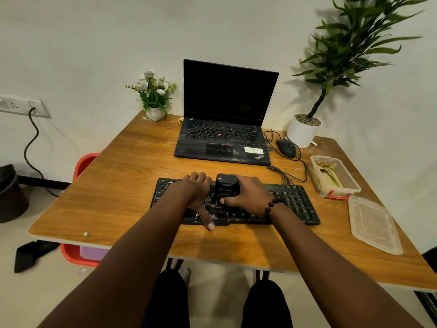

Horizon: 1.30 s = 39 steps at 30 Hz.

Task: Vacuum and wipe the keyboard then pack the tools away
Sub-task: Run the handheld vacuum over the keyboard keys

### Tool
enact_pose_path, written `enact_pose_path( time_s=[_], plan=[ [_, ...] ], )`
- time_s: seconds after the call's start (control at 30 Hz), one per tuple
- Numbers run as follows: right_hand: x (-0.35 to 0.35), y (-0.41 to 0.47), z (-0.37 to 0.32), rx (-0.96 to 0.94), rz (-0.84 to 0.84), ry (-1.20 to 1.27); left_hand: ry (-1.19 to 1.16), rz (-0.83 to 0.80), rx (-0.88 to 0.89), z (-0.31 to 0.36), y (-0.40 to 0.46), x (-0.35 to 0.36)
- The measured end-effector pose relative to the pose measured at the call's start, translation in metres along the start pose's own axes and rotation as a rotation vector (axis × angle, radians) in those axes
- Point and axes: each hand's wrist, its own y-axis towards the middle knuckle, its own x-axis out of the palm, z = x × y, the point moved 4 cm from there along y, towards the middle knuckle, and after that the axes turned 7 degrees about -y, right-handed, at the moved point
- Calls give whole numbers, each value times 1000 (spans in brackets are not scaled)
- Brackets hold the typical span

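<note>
Step in hand looks like vacuuming; wipe and pack-away not yet done.

Left to right:
- left hand (196,192) lies flat on the keyboard (293,202), fingers straight, thumb reaching over the near edge onto the desk (123,176). It reads as pinning the board down, gripping nothing.
- mini vacuum (226,189) stands upright on the keys, about mid-board, just right of the left hand. Axis vertical, nozzle end down on the keys, cap up.
- right hand (248,192) has its grip wrapped round the vacuum body, thumb across the near face.
- keyboard long axis runs left-right across the desk, slightly skewed, right end nearer; its cable leaves the far right corner.
- open plastic box (350,189) with a crumpled cloth (327,171) inside sits well right of the board; its lid (374,224) lies flat beside it, nearer me.

Next move, my guess: slide the vacuum along the key rows toward the right block, nozzle kept down, left hand holding against slip. Then cloth from the box.
</note>
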Motion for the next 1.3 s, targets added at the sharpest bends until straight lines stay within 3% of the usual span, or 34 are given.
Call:
enact_pose_path(
  time_s=[0.1,0.23,0.37,0.47,0.8,0.93,1.03,1.1,1.23,1.3],
  plan=[
    [-7,5,0,-13,91,-121,6,-2,4,-1,1,0],
    [-5,4,5,-7,-45,-47,-22,-2,-7,-3,3,2],
    [-11,8,7,3,100,-129,-18,-10,-2,-3,4,3],
    [-6,8,8,6,-12,-44,-30,-15,-9,-5,6,4],
    [-11,13,10,6,119,-149,-17,-10,4,-3,4,2],
    [-7,11,10,-7,24,-62,-21,-16,-3,-4,6,4],
    [-9,14,11,-7,137,-196,-19,-11,-1,-4,7,4],
    [-13,13,11,2,172,-106,-21,-12,-3,-4,6,4],
    [-5,7,11,-39,30,-66,-22,-18,-2,-4,4,3],
    [-9,10,11,-31,44,-128,-24,-21,-5,-3,3,3]
  ],
)
